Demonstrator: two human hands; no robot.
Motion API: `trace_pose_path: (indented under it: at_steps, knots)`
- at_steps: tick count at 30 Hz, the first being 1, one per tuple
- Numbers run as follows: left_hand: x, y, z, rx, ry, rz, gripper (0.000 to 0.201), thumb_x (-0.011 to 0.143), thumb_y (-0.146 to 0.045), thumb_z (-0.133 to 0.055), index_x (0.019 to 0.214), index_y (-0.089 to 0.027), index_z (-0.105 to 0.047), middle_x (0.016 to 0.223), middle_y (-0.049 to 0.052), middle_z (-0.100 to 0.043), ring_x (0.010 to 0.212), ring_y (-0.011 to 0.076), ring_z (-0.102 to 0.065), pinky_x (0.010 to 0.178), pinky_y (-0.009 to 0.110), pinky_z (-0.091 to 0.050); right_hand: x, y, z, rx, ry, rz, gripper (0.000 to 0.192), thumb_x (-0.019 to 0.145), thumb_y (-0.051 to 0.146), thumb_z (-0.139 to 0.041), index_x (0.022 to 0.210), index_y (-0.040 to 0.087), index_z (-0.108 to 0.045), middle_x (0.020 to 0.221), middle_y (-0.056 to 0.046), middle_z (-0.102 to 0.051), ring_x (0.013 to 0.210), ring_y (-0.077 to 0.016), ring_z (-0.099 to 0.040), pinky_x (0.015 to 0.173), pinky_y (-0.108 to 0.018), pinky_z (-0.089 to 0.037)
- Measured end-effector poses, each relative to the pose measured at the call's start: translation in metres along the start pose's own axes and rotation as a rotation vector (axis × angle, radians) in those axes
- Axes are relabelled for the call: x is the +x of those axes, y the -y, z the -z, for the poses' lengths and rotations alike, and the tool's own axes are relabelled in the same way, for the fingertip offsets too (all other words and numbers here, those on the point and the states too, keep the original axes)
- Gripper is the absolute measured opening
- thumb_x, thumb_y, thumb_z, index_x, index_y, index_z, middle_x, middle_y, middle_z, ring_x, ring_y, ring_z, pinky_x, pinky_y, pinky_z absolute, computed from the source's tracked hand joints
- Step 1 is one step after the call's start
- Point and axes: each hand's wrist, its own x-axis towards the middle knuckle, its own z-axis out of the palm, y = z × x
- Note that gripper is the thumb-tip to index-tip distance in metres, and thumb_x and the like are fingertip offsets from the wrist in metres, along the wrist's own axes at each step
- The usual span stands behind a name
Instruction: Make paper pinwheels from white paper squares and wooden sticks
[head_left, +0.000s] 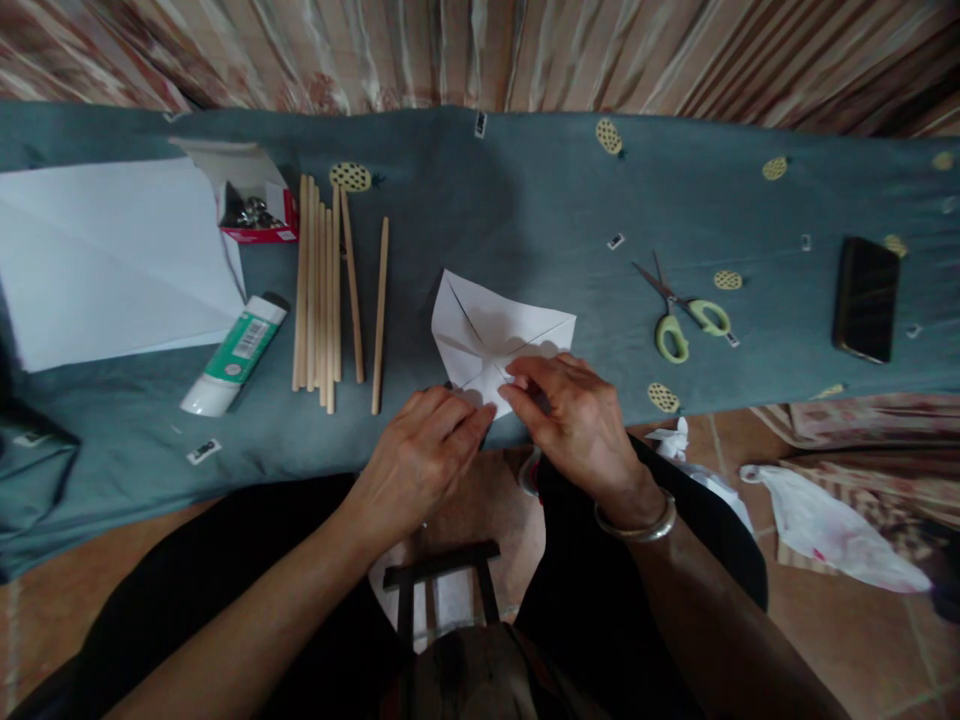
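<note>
White paper sheet (517, 318), slit diagonally, at teal tablecloth (420, 220)'s near edge. Right hand (581, 410): pinching it near centre. Left hand (426, 450): at near corner, closure unclear. Handling: steady sheet, spare slits from tearing.

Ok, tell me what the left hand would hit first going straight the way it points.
Probably the right hand: its fingertips lie just ahead of the left hand, over the paper. Depth is unclear here, so it might slip under them.
</note>
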Motion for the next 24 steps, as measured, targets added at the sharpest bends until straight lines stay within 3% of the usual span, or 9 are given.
trace_pose_path:
  at_steps: [13, 24]
  knots:
    - [-0.0003, -0.0007, -0.0018, 0.011, -0.022, 0.0, 0.022, 0.092, -0.011, -0.054, 0.112, -0.006, -0.058, 0.087, 0.009, -0.066, 0.083, 0.0202, -0.059, 0.071, 0.036, -0.056, 0.0002, 0.0023, 0.0024, -0.065, 0.043, 0.074, 0.022, 0.096, 0.026, -0.051, 0.095, 0.014, -0.07, 0.086, -0.006, -0.071, 0.083, -0.0214, -0.062, 0.081, -0.036, -0.045]
    - [0.0013, -0.0012, -0.0009, 0.023, 0.002, 0.021, 0.019, 0.093, -0.012, -0.052, 0.11, -0.009, -0.06, 0.088, 0.009, -0.067, 0.083, 0.0199, -0.06, 0.072, 0.036, -0.056, -0.0018, 0.0041, 0.0005, -0.142, 0.013, 0.13, 0.024, 0.098, 0.025, -0.047, 0.103, 0.019, -0.07, 0.104, -0.006, -0.069, 0.093, -0.0225, -0.057, 0.078, -0.038, -0.043]
